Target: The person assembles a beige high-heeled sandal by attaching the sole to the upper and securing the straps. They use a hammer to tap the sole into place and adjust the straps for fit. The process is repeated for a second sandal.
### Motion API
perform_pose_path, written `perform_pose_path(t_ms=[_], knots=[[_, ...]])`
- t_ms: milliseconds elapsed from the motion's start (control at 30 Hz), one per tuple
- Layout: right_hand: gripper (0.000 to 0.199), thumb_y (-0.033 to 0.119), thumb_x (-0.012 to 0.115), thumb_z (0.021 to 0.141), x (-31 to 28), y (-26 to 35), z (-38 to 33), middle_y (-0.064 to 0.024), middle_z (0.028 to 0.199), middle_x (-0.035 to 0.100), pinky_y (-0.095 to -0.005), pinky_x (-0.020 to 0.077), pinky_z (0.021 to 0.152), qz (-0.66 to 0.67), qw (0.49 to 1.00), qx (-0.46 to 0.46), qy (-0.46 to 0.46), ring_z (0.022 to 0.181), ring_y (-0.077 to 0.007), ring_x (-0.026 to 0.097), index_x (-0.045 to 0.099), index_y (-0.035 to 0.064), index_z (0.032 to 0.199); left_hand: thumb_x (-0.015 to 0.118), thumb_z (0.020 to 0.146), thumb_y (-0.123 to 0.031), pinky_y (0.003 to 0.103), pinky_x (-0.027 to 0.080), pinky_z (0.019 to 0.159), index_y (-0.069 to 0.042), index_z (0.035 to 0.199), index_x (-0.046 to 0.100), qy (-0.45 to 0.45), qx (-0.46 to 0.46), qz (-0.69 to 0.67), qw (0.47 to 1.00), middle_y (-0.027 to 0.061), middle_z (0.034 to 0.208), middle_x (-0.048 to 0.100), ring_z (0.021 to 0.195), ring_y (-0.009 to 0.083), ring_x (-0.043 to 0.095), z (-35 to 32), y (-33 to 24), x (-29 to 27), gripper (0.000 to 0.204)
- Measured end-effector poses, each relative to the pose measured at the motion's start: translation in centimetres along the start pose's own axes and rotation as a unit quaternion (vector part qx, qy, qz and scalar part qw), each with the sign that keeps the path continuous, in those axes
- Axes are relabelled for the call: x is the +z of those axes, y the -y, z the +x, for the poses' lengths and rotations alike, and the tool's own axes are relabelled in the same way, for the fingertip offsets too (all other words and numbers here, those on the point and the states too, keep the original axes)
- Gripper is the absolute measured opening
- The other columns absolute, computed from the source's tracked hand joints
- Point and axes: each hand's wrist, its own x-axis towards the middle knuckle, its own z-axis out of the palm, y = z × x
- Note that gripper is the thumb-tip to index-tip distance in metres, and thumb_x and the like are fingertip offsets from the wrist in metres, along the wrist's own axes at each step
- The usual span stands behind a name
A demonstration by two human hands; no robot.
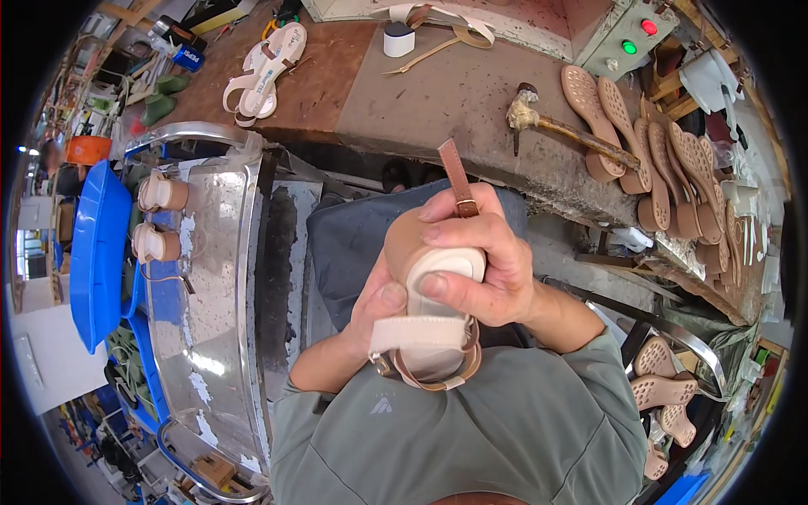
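Observation:
A chunky-soled sandal (443, 263) with a cream insole and tan sides is held in front of my chest between both hands. My right hand (497, 273) wraps its far end, thumb pressed on the insole and fingers over the outside. On the near-left side, my left hand (370, 307) grips it; the thumb shows and the other fingers are hidden behind the sole. A wide cream strap (421, 334) and a thin tan strap with a buckle cross the near end. Past my right fingers sticks up a brown strap (454, 171), a gold buckle at its base.
Ahead, a workbench (421, 105) holds a hammer (572, 130), finished-looking sandals (269, 71), loose straps (446, 50) and a small round container (399, 39). Perforated soles (593, 118) line its right side. At left, a metal cart (210, 311) carries two sandals (162, 192) beside a blue tray (97, 252).

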Motion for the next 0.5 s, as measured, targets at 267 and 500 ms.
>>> perform_pose_path(t_ms=[267,500], knots=[[0.037,0.024,0.061,0.084,-1.8,-3.1,-0.6,-0.0096,0.109,0.054,-0.0304,0.0458,0.084,-0.033,0.966,0.144,-0.211,0.099,-0.0181,0.055,0.052,0.0036,0.114,0.057,0.089,-0.036,0.035,0.04,0.098,0.002,0.132,0.035,0.073,-0.02,-0.1,0.992,0.012,0.125,0.05,0.115,0.0194,0.05,-0.4,3.2,-5.1,0.062],[0.045,0.019,0.072,0.072,-4.3,-2.4,-8.1,-0.0118,0.111,0.045,-0.0316,0.0408,0.088,0.111,0.933,0.207,-0.271,0.103,-0.0195,0.049,0.042,0.0081,0.103,0.072,0.077,-0.009,0.029,0.047,0.086,0.001,0.117,0.049,-0.225,0.245,0.095,0.938,0.0088,0.104,0.06,0.095,0.0146,0.057,-0.4,-0.8,-8.7,0.048]])
